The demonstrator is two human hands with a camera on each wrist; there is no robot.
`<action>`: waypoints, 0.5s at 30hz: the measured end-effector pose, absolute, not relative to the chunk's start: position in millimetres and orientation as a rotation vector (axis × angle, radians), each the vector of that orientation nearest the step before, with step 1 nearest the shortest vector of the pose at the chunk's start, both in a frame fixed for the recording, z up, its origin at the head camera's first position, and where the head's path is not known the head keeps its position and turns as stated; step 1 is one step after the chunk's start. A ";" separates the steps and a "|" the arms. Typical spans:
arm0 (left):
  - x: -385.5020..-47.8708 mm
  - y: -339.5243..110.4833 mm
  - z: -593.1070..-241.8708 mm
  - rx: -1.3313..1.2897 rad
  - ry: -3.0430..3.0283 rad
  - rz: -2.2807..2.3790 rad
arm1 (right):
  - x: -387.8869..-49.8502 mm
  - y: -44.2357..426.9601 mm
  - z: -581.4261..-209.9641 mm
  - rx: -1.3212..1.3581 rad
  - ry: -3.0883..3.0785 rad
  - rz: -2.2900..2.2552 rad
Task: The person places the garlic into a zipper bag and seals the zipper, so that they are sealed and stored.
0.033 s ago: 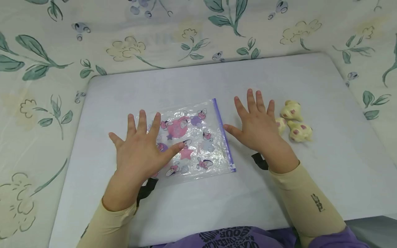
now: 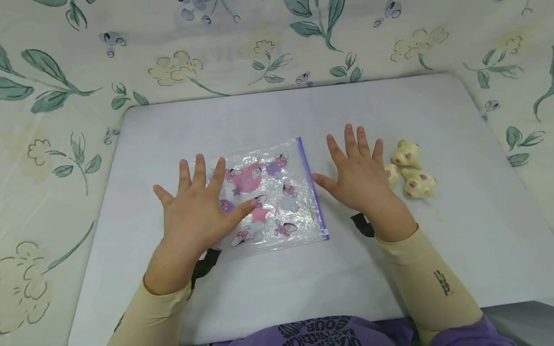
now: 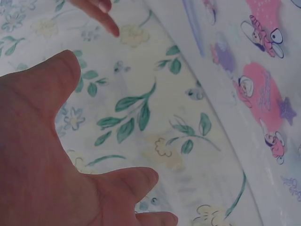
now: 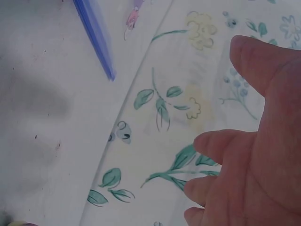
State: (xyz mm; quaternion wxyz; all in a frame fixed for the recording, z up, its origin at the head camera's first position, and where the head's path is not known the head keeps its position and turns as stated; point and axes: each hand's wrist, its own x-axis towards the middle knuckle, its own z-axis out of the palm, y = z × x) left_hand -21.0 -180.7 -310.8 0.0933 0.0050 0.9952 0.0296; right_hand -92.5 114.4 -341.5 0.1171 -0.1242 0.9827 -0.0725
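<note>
A clear bag (image 2: 277, 192) with pink and purple cartoon prints and a purple slider along its right edge lies flat on the white tabletop. My left hand (image 2: 195, 216), fingers spread and holding nothing, is over the bag's left part. To the right of the slider is my right hand (image 2: 361, 180), also spread and empty. Several small yellow figures with pink spots (image 2: 419, 184) sit beside it, one partly hidden behind the hand. Each wrist view shows an empty hand, left (image 3: 56, 141) and right (image 4: 258, 136), with part of the bag (image 3: 263, 94) beyond.
The white tabletop (image 2: 277, 288) is bordered behind and at the sides by floral cloth (image 2: 242, 53). A purple shirt (image 2: 320, 331) shows at the front edge, and a grey surface (image 2: 523, 319) at the lower right.
My left hand has shifted very slightly to the right. The right hand, bag and yellow figures look unmoved.
</note>
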 end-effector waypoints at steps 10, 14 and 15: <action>-26.3 -156.2 -323.1 0.109 2.886 0.088 | -87.4 123.4 -339.5 -0.350 2.907 -0.248; -36.8 -133.7 -328.2 0.241 2.854 0.103 | -87.4 130.3 -335.1 -0.341 2.920 -0.275; -40.7 -127.2 -329.7 0.282 2.847 0.108 | -87.8 132.0 -333.4 -0.338 2.930 -0.283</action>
